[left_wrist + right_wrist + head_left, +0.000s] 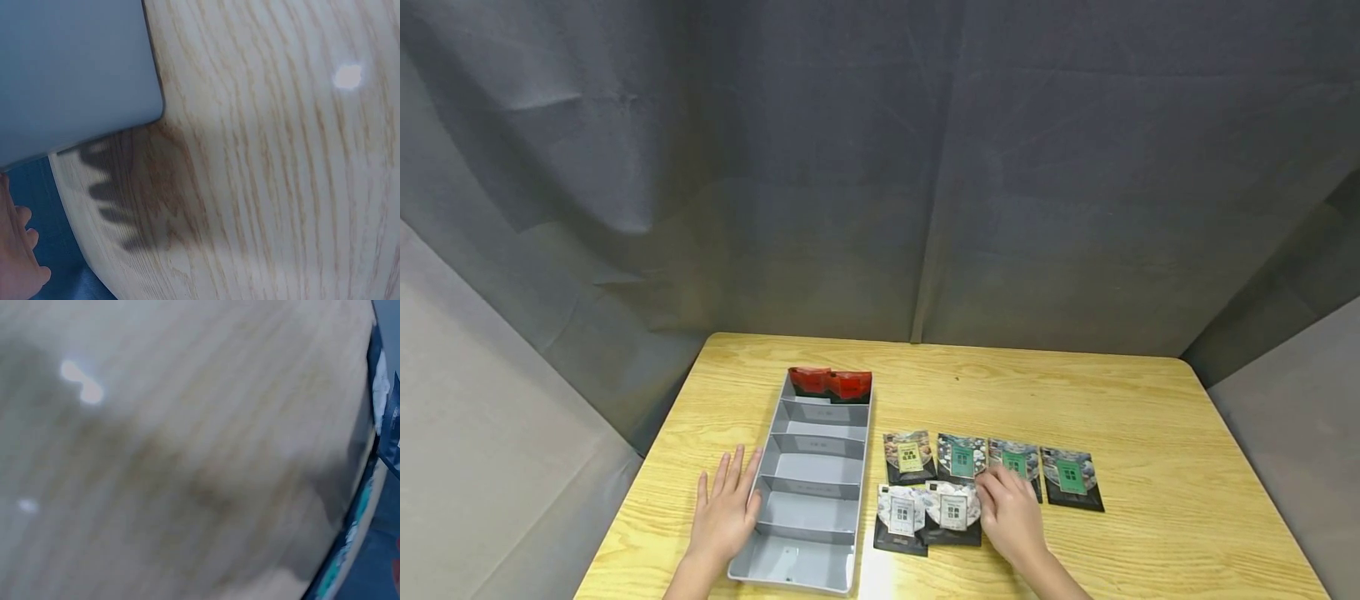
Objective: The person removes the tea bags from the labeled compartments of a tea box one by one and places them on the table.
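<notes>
My left hand [724,510] lies with straight, spread fingers along the left side of a grey divided tray [862,492], its thumb at the rim. In the left wrist view, the tray's corner [125,81] appears above the wood, with fingertips [28,237] at the lower left. My right hand [1011,517] has bent fingers and pinches the right edge of a flat white-and-black packet [953,514]. That packet overlaps a matching white packet [898,521] on its left. Right behind the fingers is a green-labelled packet [1015,458], partly covered. The right wrist view is blurred.
Beyond the white packets lie a yellow-labelled packet [910,457] and a teal-labelled packet [962,460]. Another green-labelled packet [1071,479] ends the row at right. Two red packets [850,386] stand in the tray's far compartment. Grey curtains [820,208] border the wooden table [1150,433].
</notes>
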`<state>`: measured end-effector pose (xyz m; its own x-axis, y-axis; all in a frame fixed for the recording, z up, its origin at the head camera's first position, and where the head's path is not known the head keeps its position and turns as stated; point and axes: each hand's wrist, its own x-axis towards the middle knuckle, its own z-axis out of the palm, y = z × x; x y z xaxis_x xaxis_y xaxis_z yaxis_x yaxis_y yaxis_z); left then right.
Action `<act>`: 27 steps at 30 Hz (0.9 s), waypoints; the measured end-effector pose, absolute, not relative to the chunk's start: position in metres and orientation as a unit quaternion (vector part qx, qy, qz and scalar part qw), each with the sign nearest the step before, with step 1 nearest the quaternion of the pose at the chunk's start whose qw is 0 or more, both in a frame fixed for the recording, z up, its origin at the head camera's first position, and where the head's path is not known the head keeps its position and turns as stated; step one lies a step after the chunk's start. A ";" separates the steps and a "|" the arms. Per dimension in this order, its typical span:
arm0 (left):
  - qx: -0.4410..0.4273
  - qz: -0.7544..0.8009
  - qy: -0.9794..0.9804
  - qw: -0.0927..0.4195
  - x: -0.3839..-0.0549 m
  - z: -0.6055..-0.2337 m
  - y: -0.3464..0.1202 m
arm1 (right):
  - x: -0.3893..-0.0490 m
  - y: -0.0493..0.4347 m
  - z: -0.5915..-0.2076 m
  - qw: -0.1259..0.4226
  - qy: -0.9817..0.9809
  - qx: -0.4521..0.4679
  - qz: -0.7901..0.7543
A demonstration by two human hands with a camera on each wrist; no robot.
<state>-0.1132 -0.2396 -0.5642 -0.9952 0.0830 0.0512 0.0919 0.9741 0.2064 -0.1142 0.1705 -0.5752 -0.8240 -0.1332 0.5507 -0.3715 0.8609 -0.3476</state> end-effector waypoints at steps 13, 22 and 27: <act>-0.043 -0.110 -0.992 0.034 -0.113 -0.564 -0.239 | -0.107 0.187 -0.602 0.175 -0.964 0.075 0.182; -0.043 -0.113 -0.992 0.038 -0.112 -0.564 -0.240 | -0.107 0.186 -0.612 0.157 -0.974 0.081 0.140; -0.044 -0.122 -0.990 0.050 -0.112 -0.567 -0.240 | -0.106 0.186 -0.616 0.160 -0.976 0.083 0.125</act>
